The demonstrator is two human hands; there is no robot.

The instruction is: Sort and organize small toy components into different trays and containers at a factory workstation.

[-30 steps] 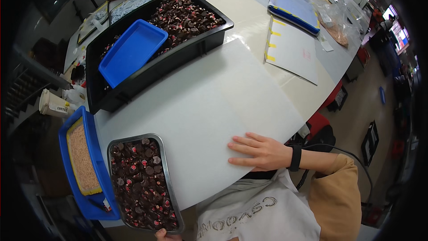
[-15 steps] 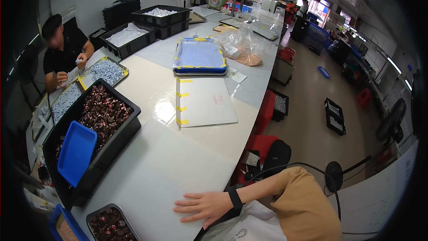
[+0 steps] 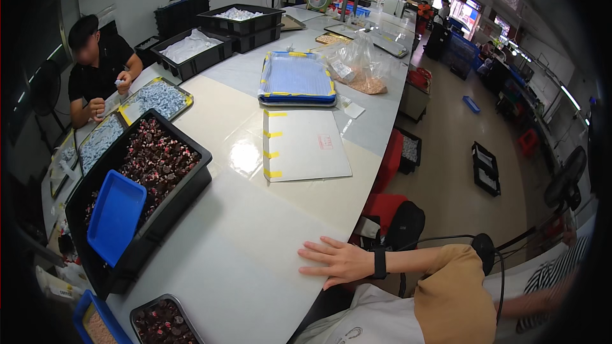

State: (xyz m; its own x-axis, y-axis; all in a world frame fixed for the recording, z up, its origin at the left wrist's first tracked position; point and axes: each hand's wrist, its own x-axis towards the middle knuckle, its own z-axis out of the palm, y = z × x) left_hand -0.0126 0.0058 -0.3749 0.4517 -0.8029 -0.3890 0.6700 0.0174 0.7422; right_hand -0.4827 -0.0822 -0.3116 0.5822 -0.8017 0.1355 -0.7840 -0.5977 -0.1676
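My right hand [image 3: 338,262] lies palm down on the white table top [image 3: 245,236] near its right edge, fingers spread, holding nothing. A dark band [image 3: 379,262] circles its wrist, below a tan sleeve [image 3: 456,293]. My left hand is out of view. To the left stands a large black bin [image 3: 167,207] of small dark brown pieces mixed with pink and pale bits [image 3: 160,159]. A blue tray [image 3: 116,218] leans inside it on the pieces. Nearer, a small metal tray [image 3: 167,297] holds similar dark pieces, partly cut off by the lower edge.
A blue tray of tan bits [image 3: 99,325] sits lower left. Beyond are a white board with yellow tape [image 3: 306,146], stacked blue trays [image 3: 296,76] and a clear bag [image 3: 363,67]. A co-worker [image 3: 102,64] handles something small at far left. A striped sleeve [image 3: 554,286] shows lower right.
My right hand has slid right across the table, toward its edge, staying flat. The whole view has shifted slightly. A person's arm and striped clothing have come in at the lower right.
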